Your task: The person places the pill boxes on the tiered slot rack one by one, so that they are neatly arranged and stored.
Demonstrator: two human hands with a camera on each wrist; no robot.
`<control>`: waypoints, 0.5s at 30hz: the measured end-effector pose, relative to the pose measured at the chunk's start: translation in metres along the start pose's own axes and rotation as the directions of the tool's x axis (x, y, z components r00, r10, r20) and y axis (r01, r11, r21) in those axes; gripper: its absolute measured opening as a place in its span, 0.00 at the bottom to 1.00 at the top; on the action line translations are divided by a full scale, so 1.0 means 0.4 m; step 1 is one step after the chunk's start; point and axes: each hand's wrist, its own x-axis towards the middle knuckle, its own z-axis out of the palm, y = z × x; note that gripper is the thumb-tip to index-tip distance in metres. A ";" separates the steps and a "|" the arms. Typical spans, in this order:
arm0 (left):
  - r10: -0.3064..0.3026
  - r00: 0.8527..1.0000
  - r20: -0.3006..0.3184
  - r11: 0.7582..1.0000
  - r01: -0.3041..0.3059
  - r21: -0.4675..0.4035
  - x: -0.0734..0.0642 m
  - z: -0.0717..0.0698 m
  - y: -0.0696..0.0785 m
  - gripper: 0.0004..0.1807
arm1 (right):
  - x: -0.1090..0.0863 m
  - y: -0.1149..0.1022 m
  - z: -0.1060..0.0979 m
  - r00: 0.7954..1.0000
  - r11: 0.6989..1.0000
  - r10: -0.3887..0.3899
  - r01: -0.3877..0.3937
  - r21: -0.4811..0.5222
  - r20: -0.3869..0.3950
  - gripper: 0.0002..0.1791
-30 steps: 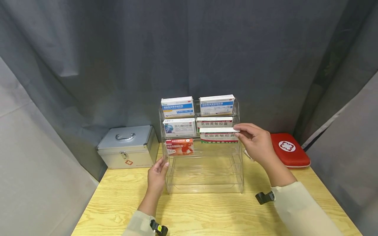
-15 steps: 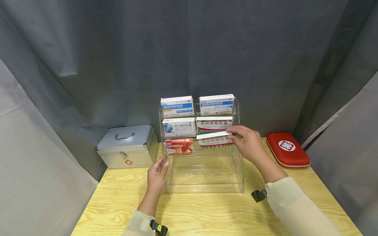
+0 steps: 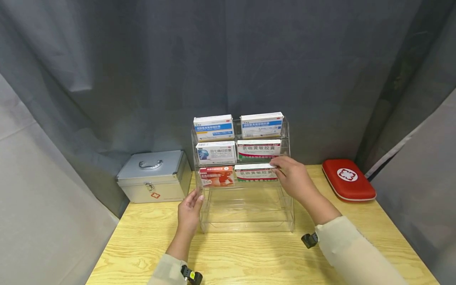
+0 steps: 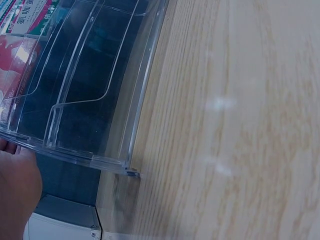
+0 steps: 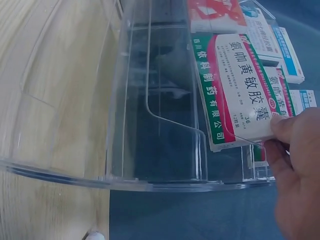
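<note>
In the head view a clear tiered display rack (image 3: 249, 227) stands on the table. My right hand (image 3: 293, 176) pinches the right end of a white, red and green medicine box (image 3: 254, 174) between thumb and fingers. That box sits at the third tier, right of a red medicine box (image 3: 216, 177). In the right wrist view the pinched medicine box (image 5: 237, 92) is partly behind the tier's clear front lip. My left hand (image 3: 189, 211) holds the rack's left side edge; in the left wrist view some fingers of this hand (image 4: 17, 182) are hidden.
Blue-and-white medicine boxes (image 3: 261, 124) fill the top tier. On the second tier are a white medicine box (image 3: 216, 153) and another red-and-green one (image 3: 259, 149). A silver first-aid case (image 3: 153, 178) stands left, a red zip case (image 3: 349, 180) right. A grey curtain (image 3: 228, 59) hangs behind.
My right hand has brought the medicine box down and left, from in front of the second tier to the third. It tilted midway and is level now. The left hand has stayed put.
</note>
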 end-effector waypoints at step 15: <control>-0.003 1.000 0.005 1.000 0.003 -0.005 -0.006 -0.004 0.002 0.25 | -0.010 -0.002 0.017 0.988 0.974 -0.151 0.147 -0.172 -0.010 0.13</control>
